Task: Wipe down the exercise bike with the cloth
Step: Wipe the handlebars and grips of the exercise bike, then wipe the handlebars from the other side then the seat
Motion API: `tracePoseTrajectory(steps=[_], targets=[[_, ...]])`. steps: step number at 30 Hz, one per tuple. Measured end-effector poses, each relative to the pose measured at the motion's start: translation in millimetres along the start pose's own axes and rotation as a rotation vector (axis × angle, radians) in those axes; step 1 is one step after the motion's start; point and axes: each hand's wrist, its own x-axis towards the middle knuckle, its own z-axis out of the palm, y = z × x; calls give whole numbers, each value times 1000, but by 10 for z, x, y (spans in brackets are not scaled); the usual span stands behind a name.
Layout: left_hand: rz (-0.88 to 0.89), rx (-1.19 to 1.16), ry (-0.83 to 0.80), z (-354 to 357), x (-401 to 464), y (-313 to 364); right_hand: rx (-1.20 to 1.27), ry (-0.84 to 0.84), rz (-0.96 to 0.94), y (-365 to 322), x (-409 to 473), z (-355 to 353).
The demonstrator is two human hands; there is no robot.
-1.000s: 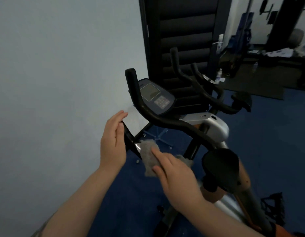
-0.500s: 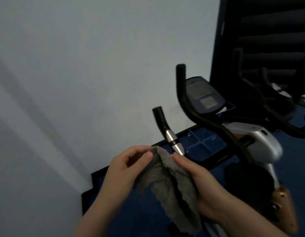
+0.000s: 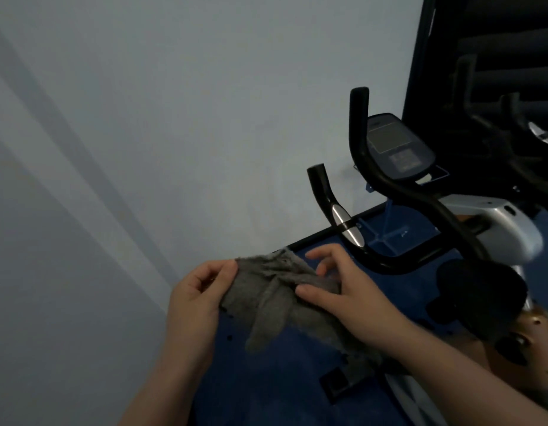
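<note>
A grey cloth (image 3: 278, 299) hangs between both hands, clear of the bike and in front of the wall. My left hand (image 3: 198, 296) pinches its left edge. My right hand (image 3: 343, 293) grips its right side with thumb and fingers, the other fingers spread. The exercise bike (image 3: 497, 229) stands to the right: black handlebars (image 3: 386, 189) with a silver grip sensor (image 3: 348, 226), a console screen (image 3: 395, 149), a silver body and a black seat (image 3: 478, 293). The near handlebar end is just above and right of my right hand, not touching it.
A pale wall (image 3: 174, 118) fills the left and centre. Blue floor (image 3: 266, 379) lies below. A dark padded panel (image 3: 497, 56) stands behind the bike at top right, with another bike's handlebars (image 3: 518, 124) in front of it.
The cloth came off the handlebar and both hands now hold it spread out between them. The view swung left and down, so the bike sits further right.
</note>
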Motion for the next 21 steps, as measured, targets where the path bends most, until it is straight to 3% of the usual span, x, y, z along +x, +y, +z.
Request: tracePoseTrajectory(steps=[4,8,10,13,17,21], targets=[[-96,-61,171,-395,39,-122,-82,47,-47,-18,28,116],[-241,73,97,-726,-32,-400,-46,41,-125,-84,28,292],[-168,213,78,-783,-87,-520,-78,-23,-142,-135,29,412],[25,231,16,-685,-159,-448,-230,-64,-138,-155,49,568],[65,302,-387,-401,-247,-404,-312,-103,-136,-149,48,665],[155,394,-361,-292,-228,-522,-384,-114,-103,-129,17,608]])
